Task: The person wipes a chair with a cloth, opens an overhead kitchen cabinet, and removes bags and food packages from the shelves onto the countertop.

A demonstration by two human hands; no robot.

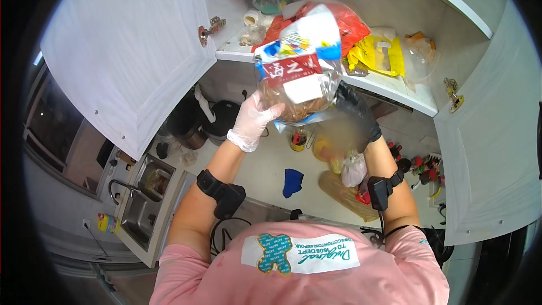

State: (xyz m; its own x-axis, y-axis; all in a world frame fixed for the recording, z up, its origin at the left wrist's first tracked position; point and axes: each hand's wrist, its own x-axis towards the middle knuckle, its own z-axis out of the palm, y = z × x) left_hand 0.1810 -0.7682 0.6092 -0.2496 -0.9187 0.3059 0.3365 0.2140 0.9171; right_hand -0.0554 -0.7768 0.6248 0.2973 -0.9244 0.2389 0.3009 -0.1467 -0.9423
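I saw the white-gloved left hand [253, 121] grasp a clear, red-labelled plastic package [293, 73] before the white shelf [234, 56]; the black-gloved right hand [359, 114] showed indeterminable grip. Crumpled red plastic [354, 25] crowded behind, a yellow packet [389, 59] right.

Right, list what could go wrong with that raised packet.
The clear, white-and-blue plastic packet with a red label could slip from the white-gloved left hand and hit the small red-and-yellow jar on the pale counter. The yellow plastic bag near the white shelf edge might get knocked off.
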